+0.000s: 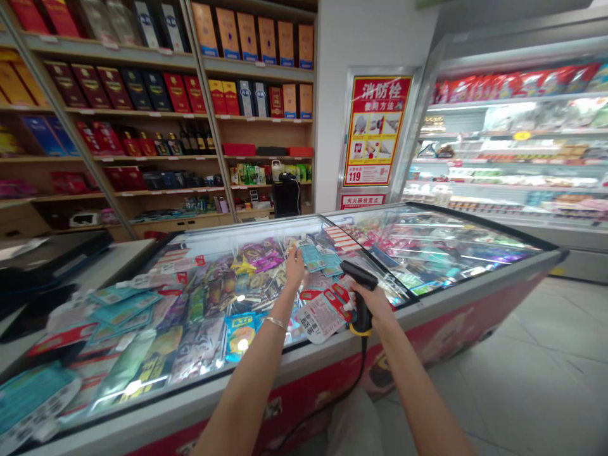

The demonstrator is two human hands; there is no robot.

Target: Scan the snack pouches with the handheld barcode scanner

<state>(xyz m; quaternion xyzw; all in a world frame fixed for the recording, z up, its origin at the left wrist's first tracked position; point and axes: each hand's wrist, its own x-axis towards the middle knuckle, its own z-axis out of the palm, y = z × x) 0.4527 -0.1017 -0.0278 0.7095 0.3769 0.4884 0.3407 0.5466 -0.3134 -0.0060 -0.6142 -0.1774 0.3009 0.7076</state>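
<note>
Bright, even store lighting. Strongest glow at two o'clock, whitish open-front refrigerated display case (513,149) slightly washed out. White streaks and spots glare off the clear glass freezer lid (446,234), centre to seven o'clock. Soft blur overall, smeared toward edges; wide-angle stretch tilts wooden shelving (156,114) at ten.

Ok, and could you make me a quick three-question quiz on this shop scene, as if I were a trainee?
1. What does the right hand hold?
A) a bottle
B) a scanner
C) a basket
2. True or false: the left hand is over the freezer.
3. Fill in: the large number near the bottom left of the framed red poster is ___.
Key: 1 B; 2 true; 3 119.
</note>
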